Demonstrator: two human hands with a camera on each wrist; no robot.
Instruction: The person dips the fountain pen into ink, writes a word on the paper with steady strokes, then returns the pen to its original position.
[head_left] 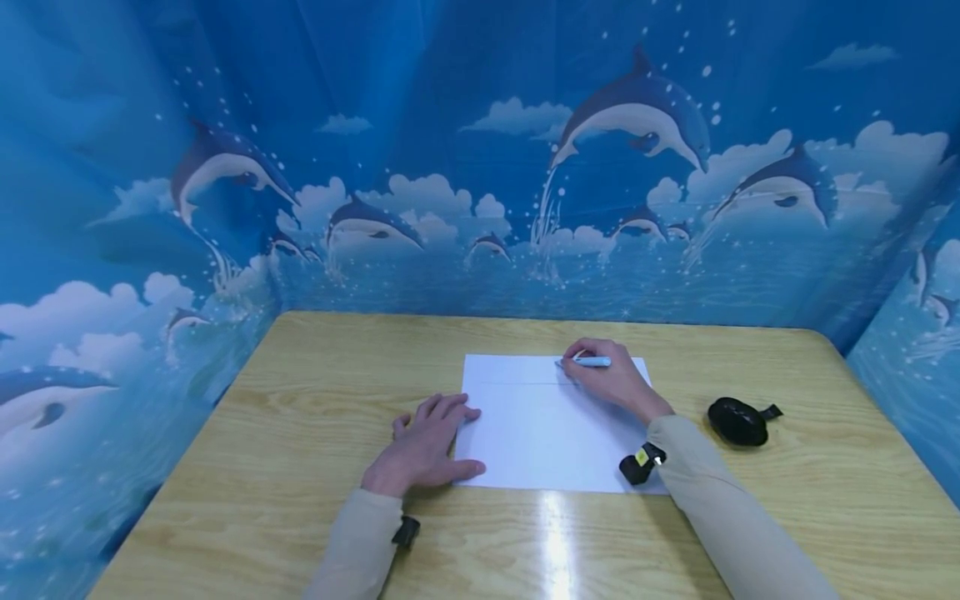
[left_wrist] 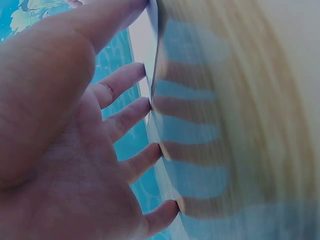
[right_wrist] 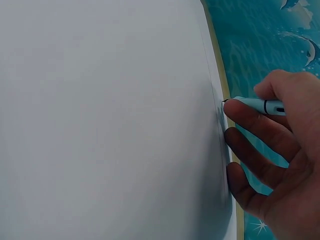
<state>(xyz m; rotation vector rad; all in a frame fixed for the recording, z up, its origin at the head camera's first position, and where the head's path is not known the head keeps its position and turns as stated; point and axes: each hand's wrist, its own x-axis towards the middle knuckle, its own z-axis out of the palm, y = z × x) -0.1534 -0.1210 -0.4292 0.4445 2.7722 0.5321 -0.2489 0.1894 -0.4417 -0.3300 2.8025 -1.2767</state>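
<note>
A white sheet of paper (head_left: 551,433) lies on the wooden table, with a thin line running across it near its far edge. My right hand (head_left: 609,377) pinches a light blue fountain pen (head_left: 592,362) between thumb and fingers. In the right wrist view the dark nib of the pen (right_wrist: 274,107) points at the paper (right_wrist: 115,120), right by its far margin. My left hand (head_left: 427,446) rests at the left side of the sheet, thumb and fingers spread, fingertips (left_wrist: 142,106) at the paper and tabletop.
A black oval case (head_left: 738,421) with a short strap lies on the table (head_left: 300,400), right of the paper. Behind and beside the table hangs a blue curtain (head_left: 450,125) printed with dolphins. Small black devices sit on both wrists.
</note>
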